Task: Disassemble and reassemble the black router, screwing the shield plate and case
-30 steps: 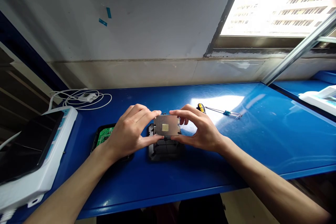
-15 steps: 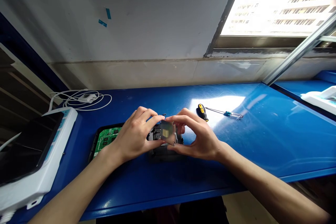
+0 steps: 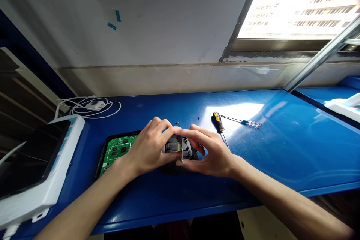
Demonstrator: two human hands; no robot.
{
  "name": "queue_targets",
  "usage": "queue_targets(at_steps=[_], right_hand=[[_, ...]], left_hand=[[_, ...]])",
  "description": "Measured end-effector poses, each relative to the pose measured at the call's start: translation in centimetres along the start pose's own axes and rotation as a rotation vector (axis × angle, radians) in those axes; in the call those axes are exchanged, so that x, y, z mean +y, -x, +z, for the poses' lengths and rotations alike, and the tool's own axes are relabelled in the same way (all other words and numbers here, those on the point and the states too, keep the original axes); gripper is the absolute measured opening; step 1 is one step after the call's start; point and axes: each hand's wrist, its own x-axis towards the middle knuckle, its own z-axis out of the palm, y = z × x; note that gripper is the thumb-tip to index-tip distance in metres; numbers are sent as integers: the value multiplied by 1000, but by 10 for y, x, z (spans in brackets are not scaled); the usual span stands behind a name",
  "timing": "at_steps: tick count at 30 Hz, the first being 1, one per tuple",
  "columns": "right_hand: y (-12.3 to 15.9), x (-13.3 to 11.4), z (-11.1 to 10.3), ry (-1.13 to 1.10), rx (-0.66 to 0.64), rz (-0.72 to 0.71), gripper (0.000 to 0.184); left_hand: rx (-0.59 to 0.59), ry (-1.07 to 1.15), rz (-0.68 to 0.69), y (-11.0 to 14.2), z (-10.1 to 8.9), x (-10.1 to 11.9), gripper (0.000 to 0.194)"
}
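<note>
Between both hands a thin metal plate (image 3: 182, 150) stands nearly edge-on, showing as a narrow silver strip. My left hand (image 3: 154, 144) pinches it with thumb and fingers from the left. From the right, my right hand (image 3: 209, 150) grips it the same way, its fingertips close to those of the left. Directly below lies a black plastic housing (image 3: 194, 154), partly covered by the hands. A green circuit board (image 3: 116, 150) in a black case (image 3: 101, 157) lies left of it, partly hidden by my left hand and forearm.
Right of the hands lie a black-and-yellow screwdriver (image 3: 217, 122) and a thin screwdriver with a clear blue handle (image 3: 251, 123). Small screws (image 3: 177, 122) sit behind the hands. At left stand a white device with a dark screen (image 3: 33, 153) and a coiled white cable (image 3: 84, 107).
The metal plate has turned from facing me flat to nearly edge-on. My hands have drawn closer together and shifted slightly toward me, uncovering more of the black-and-yellow screwdriver and the circuit board.
</note>
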Motion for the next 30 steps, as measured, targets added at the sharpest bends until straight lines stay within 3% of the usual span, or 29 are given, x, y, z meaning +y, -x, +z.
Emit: queue_targets(at_steps=[12, 21, 27, 30], right_hand=[[1, 3, 0, 28, 0, 18, 57], [5, 9, -1, 56, -33, 44, 67], [4, 14, -3, 127, -132, 230, 94], [4, 14, -1, 153, -171, 299, 90]], left_hand=[[86, 88, 57, -2, -3, 3, 40], [108, 154, 16, -1, -6, 5, 42], [177, 171, -18, 0, -11, 4, 56], [193, 198, -49, 1, -13, 5, 55]])
